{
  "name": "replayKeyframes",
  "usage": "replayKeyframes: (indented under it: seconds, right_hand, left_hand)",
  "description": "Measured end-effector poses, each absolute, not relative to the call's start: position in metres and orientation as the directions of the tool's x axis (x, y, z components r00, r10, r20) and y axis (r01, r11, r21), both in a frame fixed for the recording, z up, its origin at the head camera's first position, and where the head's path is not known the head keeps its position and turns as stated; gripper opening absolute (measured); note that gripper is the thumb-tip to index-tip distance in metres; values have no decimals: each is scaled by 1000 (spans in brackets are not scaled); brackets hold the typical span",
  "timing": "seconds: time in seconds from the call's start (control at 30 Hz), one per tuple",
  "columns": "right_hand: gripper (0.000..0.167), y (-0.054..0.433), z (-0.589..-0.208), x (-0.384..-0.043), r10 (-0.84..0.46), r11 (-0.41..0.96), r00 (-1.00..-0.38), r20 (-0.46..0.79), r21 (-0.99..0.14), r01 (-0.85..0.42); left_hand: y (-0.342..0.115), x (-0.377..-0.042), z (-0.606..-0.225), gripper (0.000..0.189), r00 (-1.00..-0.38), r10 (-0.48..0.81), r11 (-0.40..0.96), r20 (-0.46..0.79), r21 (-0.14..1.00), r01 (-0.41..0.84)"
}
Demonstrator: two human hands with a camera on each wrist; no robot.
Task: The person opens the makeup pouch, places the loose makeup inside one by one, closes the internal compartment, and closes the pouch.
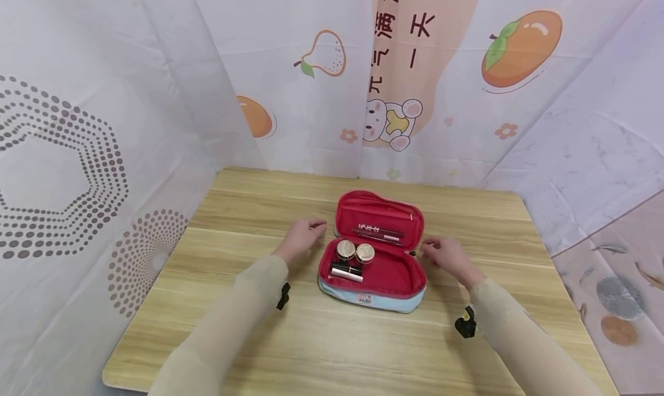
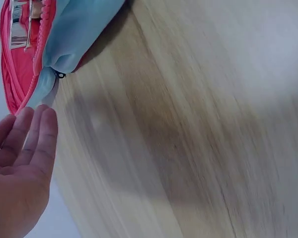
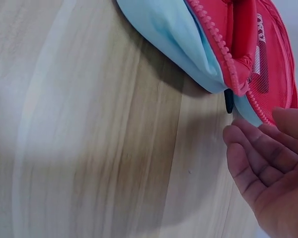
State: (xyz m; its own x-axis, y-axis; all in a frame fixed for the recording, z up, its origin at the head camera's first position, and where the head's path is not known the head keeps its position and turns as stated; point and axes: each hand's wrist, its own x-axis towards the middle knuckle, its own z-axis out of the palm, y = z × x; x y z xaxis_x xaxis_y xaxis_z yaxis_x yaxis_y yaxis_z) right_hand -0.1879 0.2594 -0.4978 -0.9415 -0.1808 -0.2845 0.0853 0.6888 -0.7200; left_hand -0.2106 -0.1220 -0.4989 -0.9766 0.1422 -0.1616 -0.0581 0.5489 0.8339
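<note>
Pouch [image 1: 393,278] lies unzipped near the middle of the table [image 1: 384,350], lid thrown back toward 12 o'clock.

Pose: both my forearms reach in, the left from 7 o'clock, the right from 5. My left hand [image 1: 305,234] is just off the pouch at about 10 o'clock, fingers nearly straight and side by side. My right hand [image 1: 447,255] is beside it at 3 o'clock, near the zip pull [image 1: 412,253], fingers loosely bent and thumb apart. Neither grasps anything.

Appearance: red lining, pale blue shell, red zip teeth round the rim, a small label [image 1: 365,298] at 6 o'clock. In the base, two round gold-topped compacts [image 1: 365,252] sit next to each other toward 10 to 11 o'clock; below them, at 9, lie a dark tube [image 1: 344,267] and a silver tube [image 1: 346,275]. Slim dark sticks [image 1: 381,233] show in the lid's mesh pocket.

Obscured: mesh blurs the sticks; count uncertain. Label print too small to read. Left wrist view crops my thumb and most of the pouch. Whether my left fingertips touch the lid edge, I cannot tell.
</note>
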Motion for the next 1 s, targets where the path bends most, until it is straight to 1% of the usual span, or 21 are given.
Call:
replayKeyframes:
  seconds: [0.17, 0.3, 0.47, 0.63, 0.77, 1.0]
  right_hand:
    - [48, 257, -497, -192, -153, 682, -941, -301, -722, 120]
    - [54, 255, -497, -194, -158, 639, -937, -312, -756, 144]
    - [57, 252, -499, -198, -172, 564, -928, -332, -805, 183]
    - [58, 249, -500, -200, -181, 475, -920, -347, -850, 228]
    - [58, 246, -499, -201, -190, 413, -919, -345, -877, 244]
    - [58, 243, -499, -200, -191, 362, -917, -351, -893, 266]
  left_hand:
    - [-119, -214, -503, 40, -966, 120, 516, -229, 846, -136]
    - [-117, -217, -506, 44, -954, 106, 452, -279, 868, -204]
    - [-112, -219, -508, 47, -937, 121, 327, -328, 904, -274]
    - [-107, -221, -509, 51, -923, 166, 225, -348, 924, -308]
    - [-105, -223, -509, 53, -911, 187, 189, -367, 924, -333]
    - [-103, -224, -507, 55, -895, 187, 153, -404, 912, -380]
